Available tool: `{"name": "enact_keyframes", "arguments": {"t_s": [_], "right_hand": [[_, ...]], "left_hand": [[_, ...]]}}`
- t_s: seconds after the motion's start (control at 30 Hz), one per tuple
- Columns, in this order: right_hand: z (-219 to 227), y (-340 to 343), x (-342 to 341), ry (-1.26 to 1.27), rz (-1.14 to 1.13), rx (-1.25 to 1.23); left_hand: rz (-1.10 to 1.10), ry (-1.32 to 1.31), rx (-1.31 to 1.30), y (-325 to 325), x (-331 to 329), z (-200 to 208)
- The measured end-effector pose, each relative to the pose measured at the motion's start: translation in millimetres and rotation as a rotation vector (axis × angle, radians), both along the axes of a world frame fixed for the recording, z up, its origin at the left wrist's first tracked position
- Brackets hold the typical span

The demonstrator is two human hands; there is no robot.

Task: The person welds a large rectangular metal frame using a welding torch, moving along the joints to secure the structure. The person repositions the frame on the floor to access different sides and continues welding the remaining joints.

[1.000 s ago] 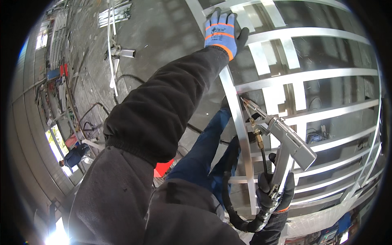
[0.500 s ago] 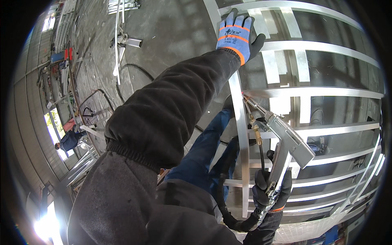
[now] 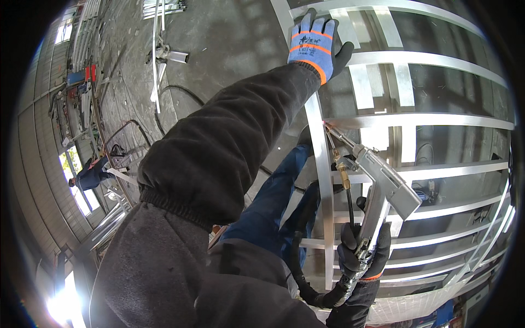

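My left hand (image 3: 315, 46), in a blue and black work glove with orange bands, lies over the long side rail (image 3: 321, 158) of a silver metal frame. Its fingers are stretched out and the thumb stands apart. In my black-gloved right hand (image 3: 363, 254) is a handheld welding gun (image 3: 385, 183), with the fingers wrapped around its grip. The gun's nozzle meets the corner where a crossbar (image 3: 432, 121) joins the side rail. A brass fitting (image 3: 344, 174) and a thin dark hose run along the gun. A thick cable leaves the grip's lower end.
More crossbars (image 3: 437, 61) of the frame extend to the right, above flat metal strips (image 3: 404, 85). Dark cables and metal offcuts (image 3: 178, 56) lie on the grey floor (image 3: 219, 33) at the left. Another person (image 3: 90, 176) is at the far left, near stacked metal lengths.
The person at the far left has shifted position slightly. The view has moved a little; my hands and the welding gun keep nearly the same places on the frame.
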State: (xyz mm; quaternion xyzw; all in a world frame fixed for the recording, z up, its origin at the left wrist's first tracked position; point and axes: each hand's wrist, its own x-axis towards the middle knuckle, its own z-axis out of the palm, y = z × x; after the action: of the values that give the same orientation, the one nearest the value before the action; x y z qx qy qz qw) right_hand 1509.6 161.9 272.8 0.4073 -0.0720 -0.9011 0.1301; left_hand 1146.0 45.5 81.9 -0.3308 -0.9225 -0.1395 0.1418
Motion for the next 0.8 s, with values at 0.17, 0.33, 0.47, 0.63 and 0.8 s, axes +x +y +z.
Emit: {"name": "enact_keyframes", "arguments": {"t_s": [0.17, 0.33, 0.47, 0.63, 0.8], "right_hand": [[1, 4, -8, 0.007, 0.119, 0.1], [14, -2, -11, -0.095, 0.144, 0.251], [13, 2, -14, -0.031, 0.302, 0.308], [8, 4, -10, 0.063, 0.357, 0.318], [16, 4, -6, -0.006, 0.406, 0.345]], "left_hand": [[-0.008, 0.055, 0.01, 1, -2, -1], [0.007, 0.037, -0.007, 2, 0, 2], [0.013, 0.05, 0.014, 2, 2, 4], [0.023, 0.032, 0.009, 3, 2, 4], [0.022, 0.042, 0.021, 2, 3, 3]]}}
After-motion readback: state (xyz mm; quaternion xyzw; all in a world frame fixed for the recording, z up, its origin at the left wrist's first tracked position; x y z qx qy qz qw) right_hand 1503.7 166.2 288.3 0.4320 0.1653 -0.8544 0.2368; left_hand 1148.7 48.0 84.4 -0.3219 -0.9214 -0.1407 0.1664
